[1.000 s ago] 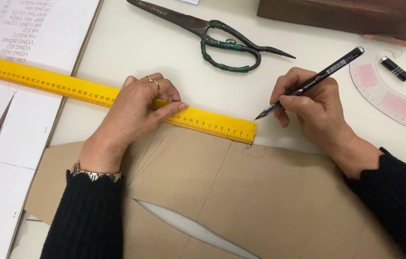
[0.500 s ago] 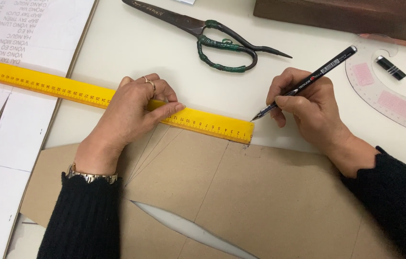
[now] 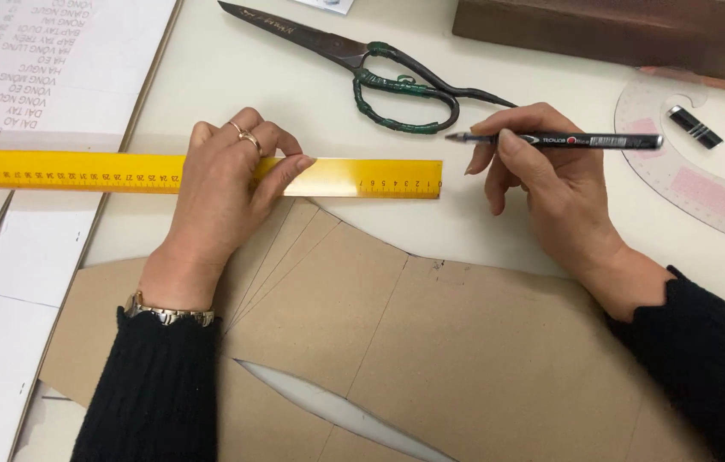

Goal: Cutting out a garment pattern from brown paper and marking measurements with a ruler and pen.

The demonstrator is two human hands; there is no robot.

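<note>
Pressing long yellow plastic ruler [image 3: 354, 177] flat on white tabletop [image 3: 234, 77], left hand [image 3: 224, 192] fingers spread | right hand [image 3: 551, 184] pinching black pen [image 3: 568, 140] | brown cardboard pattern piece [image 3: 431, 359] below | dark green-handled shears [image 3: 362, 68] behind

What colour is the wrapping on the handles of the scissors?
Dark green, wound around the loops of the scissors, with dark metal blades; the head view shows it.

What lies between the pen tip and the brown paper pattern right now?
Nothing visible. The right hand holds the pen level above bare table; the yellow ruler, under the left hand, ends just left of the tip, above the brown pattern.
</note>
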